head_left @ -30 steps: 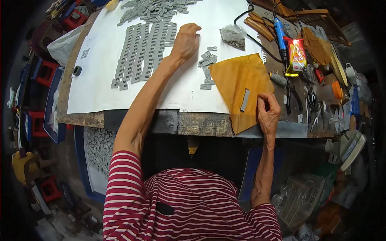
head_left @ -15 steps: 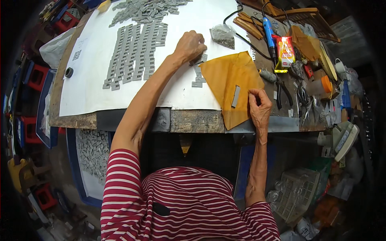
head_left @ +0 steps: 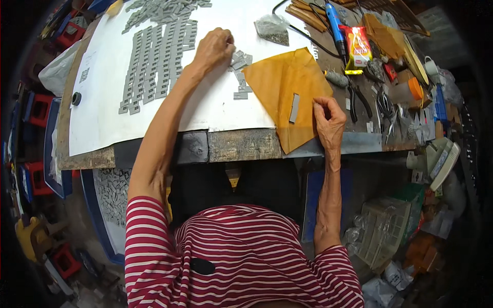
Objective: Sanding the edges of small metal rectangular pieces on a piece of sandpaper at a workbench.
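Tiles (head_left: 239, 64) lie loose between left hand (head_left: 212, 50) and brown paper (head_left: 281, 74); grey strip (head_left: 294, 108) on paper. Left fingers (head_left: 227, 41) curled, contents hidden; right hand (head_left: 330, 119) narrow by paper edge, hold unclear. We judge: tugged paper could shed strip; stray left forearm (head_left: 169, 118) could skew tile rows (head_left: 154, 61).

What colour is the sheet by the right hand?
The sheet is amber-orange, best seen in the head view.

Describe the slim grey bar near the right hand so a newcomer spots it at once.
On the wooden workbench, an amber, angular sheet overlaps the right side of the white paper. On it, just left of the right hand, lies the slim, flat grey bar. Unlike the small grey tiles grouped on the paper, it sits alone.
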Action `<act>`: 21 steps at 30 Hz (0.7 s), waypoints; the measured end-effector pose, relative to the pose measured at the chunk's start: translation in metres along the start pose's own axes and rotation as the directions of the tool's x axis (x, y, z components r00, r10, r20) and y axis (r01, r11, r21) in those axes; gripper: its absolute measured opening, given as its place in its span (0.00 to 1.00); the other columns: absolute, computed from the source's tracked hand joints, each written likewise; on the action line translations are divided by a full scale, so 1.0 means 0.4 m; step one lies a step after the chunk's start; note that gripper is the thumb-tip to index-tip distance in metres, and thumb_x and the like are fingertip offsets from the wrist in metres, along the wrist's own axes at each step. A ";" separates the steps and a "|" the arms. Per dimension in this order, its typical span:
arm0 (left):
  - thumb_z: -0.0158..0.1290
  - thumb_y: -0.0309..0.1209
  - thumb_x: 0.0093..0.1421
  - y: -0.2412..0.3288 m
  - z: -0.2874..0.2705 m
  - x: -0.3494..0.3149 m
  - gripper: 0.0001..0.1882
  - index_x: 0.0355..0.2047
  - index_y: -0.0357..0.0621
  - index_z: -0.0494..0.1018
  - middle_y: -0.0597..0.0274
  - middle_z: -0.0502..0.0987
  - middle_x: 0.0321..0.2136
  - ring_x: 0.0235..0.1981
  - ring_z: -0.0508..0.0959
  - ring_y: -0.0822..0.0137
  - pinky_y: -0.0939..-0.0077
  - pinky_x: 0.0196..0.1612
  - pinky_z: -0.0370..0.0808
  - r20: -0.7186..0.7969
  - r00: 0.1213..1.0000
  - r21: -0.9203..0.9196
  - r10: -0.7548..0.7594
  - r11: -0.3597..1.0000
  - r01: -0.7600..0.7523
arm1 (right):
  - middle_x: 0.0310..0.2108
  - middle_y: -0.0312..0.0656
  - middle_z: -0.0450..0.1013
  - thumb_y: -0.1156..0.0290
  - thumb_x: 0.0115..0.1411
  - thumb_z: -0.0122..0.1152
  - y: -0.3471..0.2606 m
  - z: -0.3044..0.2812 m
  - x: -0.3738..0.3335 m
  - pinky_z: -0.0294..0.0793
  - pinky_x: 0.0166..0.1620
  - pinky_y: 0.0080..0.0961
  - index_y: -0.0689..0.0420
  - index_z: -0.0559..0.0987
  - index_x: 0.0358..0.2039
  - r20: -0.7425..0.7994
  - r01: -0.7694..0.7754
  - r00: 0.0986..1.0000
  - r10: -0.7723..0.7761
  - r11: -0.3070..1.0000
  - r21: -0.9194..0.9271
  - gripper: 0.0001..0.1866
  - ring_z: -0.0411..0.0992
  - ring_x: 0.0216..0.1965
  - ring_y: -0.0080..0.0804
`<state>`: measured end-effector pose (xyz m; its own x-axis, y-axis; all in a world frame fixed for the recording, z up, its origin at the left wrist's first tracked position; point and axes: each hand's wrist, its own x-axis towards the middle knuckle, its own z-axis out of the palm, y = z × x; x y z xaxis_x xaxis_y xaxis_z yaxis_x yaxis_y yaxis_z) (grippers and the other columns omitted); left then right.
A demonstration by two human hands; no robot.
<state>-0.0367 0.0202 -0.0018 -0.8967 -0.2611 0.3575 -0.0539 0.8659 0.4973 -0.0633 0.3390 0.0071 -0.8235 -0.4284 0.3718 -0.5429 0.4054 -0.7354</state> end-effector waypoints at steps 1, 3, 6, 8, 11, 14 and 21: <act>0.52 0.26 0.49 -0.009 -0.004 -0.012 0.06 0.26 0.36 0.70 0.54 0.72 0.24 0.26 0.72 0.61 0.71 0.31 0.71 -0.036 0.998 -0.004 0.045 0.999 -0.045 | 0.25 0.35 0.70 0.77 0.54 0.54 0.002 -0.001 0.000 0.66 0.31 0.15 0.65 0.75 0.32 -0.010 -0.009 1.000 0.010 0.999 0.036 0.06 0.67 0.26 0.18; 0.53 0.24 0.49 -0.015 -0.019 -0.031 0.05 0.25 0.36 0.68 0.55 0.72 0.22 0.24 0.71 0.63 0.72 0.30 0.70 -0.021 0.999 -0.069 0.039 0.997 -0.040 | 0.22 0.32 0.70 0.76 0.54 0.55 0.009 0.001 0.002 0.66 0.28 0.13 0.65 0.75 0.31 -0.029 -0.016 0.999 0.019 0.996 0.085 0.06 0.66 0.23 0.16; 0.53 0.22 0.49 0.009 -0.048 -0.065 0.07 0.27 0.36 0.66 0.56 0.72 0.21 0.22 0.71 0.64 0.73 0.28 0.70 0.005 1.000 -0.052 0.021 0.998 -0.021 | 0.23 0.32 0.70 0.77 0.54 0.55 0.013 -0.002 0.010 0.65 0.26 0.12 0.66 0.75 0.31 0.039 -0.087 0.996 0.082 0.986 0.142 0.06 0.65 0.22 0.14; 0.52 0.21 0.50 0.013 -0.059 -0.082 0.07 0.28 0.36 0.66 0.57 0.73 0.21 0.21 0.71 0.67 0.74 0.27 0.69 0.024 0.999 -0.156 -0.037 0.987 0.041 | 0.22 0.32 0.70 0.77 0.54 0.54 0.014 -0.003 0.014 0.65 0.26 0.12 0.66 0.75 0.31 0.040 -0.082 0.996 0.078 0.990 0.117 0.06 0.65 0.22 0.14; 0.52 0.22 0.49 0.036 -0.081 -0.117 0.06 0.29 0.36 0.69 0.54 0.73 0.19 0.20 0.72 0.63 0.70 0.26 0.71 -0.010 0.999 -0.157 -0.031 0.987 0.029 | 0.23 0.33 0.70 0.77 0.54 0.53 -0.021 -0.001 0.016 0.65 0.27 0.13 0.65 0.75 0.31 0.038 -0.009 0.999 0.008 1.000 0.026 0.06 0.66 0.23 0.15; 0.51 0.22 0.50 0.064 -0.105 -0.154 0.07 0.31 0.35 0.70 0.55 0.72 0.19 0.19 0.72 0.64 0.72 0.26 0.70 -0.002 0.996 -0.215 -0.088 0.973 0.086 | 0.26 0.48 0.70 0.77 0.51 0.51 -0.070 0.015 0.028 0.69 0.29 0.26 0.64 0.74 0.29 0.107 0.033 0.994 -0.026 0.997 -0.071 0.06 0.71 0.26 0.38; 0.49 0.24 0.51 0.095 -0.125 -0.220 0.11 0.35 0.35 0.72 0.63 0.70 0.19 0.20 0.66 0.76 0.80 0.24 0.66 0.043 0.981 -0.498 -0.187 0.847 0.184 | 0.25 0.46 0.68 0.78 0.52 0.51 -0.057 0.050 0.058 0.67 0.27 0.26 0.63 0.74 0.30 0.190 0.317 0.944 -0.270 0.900 -0.298 0.05 0.70 0.25 0.37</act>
<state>0.0622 0.0547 0.0251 -0.8888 -0.4001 0.2235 0.0086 0.4729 0.8811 -0.0669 0.3036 0.0212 -0.5998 -0.6673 0.4414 -0.7990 0.4699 -0.3753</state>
